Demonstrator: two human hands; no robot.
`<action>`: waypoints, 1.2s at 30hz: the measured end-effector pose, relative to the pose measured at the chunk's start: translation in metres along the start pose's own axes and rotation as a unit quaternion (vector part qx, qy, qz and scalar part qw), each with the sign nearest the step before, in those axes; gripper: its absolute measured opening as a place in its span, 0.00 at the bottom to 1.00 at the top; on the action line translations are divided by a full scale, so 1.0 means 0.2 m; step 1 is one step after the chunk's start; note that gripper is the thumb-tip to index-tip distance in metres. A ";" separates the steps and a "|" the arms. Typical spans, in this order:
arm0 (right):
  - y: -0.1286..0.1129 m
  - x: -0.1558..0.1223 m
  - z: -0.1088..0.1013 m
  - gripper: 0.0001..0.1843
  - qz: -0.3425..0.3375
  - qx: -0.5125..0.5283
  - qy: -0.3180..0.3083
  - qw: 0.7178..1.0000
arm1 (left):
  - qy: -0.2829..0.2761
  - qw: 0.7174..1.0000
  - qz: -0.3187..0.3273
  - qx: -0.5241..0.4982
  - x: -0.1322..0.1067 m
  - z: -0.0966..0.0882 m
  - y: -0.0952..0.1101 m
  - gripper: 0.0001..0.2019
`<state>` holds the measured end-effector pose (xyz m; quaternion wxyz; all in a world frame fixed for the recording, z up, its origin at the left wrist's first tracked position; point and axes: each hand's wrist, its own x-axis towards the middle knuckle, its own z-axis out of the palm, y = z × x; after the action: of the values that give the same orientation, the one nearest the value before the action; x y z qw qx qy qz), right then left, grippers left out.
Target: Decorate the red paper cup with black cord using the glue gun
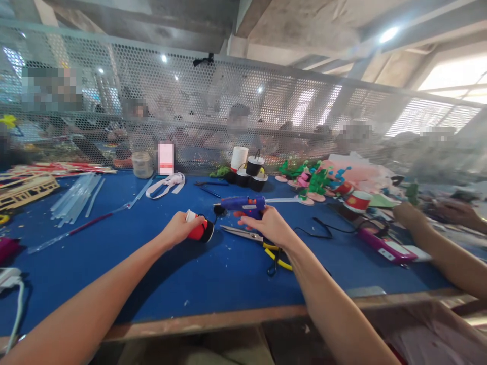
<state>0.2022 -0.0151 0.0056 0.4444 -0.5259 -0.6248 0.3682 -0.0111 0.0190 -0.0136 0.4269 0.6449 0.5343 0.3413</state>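
Observation:
My left hand (178,229) is closed round a small red, white and black cup-shaped piece (201,229) lying on its side on the blue table (160,284). My right hand (268,225) grips the handle of a blue glue gun (243,204), whose nozzle points left toward the piece. A pair of scissors (243,233) lies just below the gun, and yellow-handled pliers (279,256) lie under my right wrist.
Clear glue sticks (76,195) lie at the left. Black and white cups (249,170) and green and pink craft pieces (315,180) stand at the back by a mesh screen (228,111). Another person's arm (445,253) reaches in at the right, near a pink tool (384,246).

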 end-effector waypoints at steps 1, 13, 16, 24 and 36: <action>-0.01 -0.01 0.00 0.07 0.010 -0.005 -0.011 1.000 | -0.004 1.000 0.002 0.005 0.00 0.00 0.00 0.19; -0.03 -0.07 0.00 0.14 0.024 -0.135 -0.069 0.988 | -0.013 1.000 -0.008 -0.007 0.01 0.00 -0.01 0.17; -0.03 -0.07 0.02 0.14 0.008 -0.146 -0.069 0.987 | -0.011 1.000 -0.010 -0.003 0.01 0.01 -0.01 0.17; -0.04 -0.10 0.04 0.11 -0.018 -0.193 -0.060 0.979 | 0.000 1.000 -0.011 -0.008 0.01 0.01 -0.01 0.16; -0.06 -0.12 0.05 0.12 -0.066 -0.258 -0.044 0.963 | 0.007 1.000 -0.002 0.017 0.01 0.01 0.00 0.16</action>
<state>0.1909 -0.0401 0.0097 0.2890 -0.5640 -0.7506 0.1871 -0.0091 0.0203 -0.0152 0.4132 0.6485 0.5442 0.3355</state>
